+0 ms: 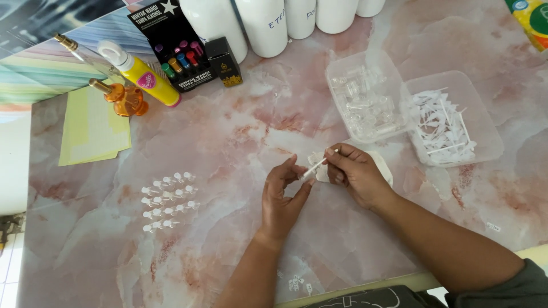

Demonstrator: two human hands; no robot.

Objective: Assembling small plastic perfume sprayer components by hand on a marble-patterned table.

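Note:
My left hand (282, 197) and my right hand (357, 171) meet over the middle of a pink marbled table (228, 131). Together they pinch a small white sprayer piece with a thin tube (315, 166); the right fingers hold the tube's upper end, the left fingertips its lower end. Under the right hand lies a white lid or dish (383, 166), partly hidden. To the left, several assembled white sprayer pieces (168, 201) lie in rows on the table.
Two clear trays stand at the right: one with small clear vials (365, 102), one with white tubed sprayers (445, 128). White bottles (265, 23), a black box (174, 43), a yellow bottle (145, 77), an orange flask (125, 100) and yellow paper (91, 131) sit at the back left.

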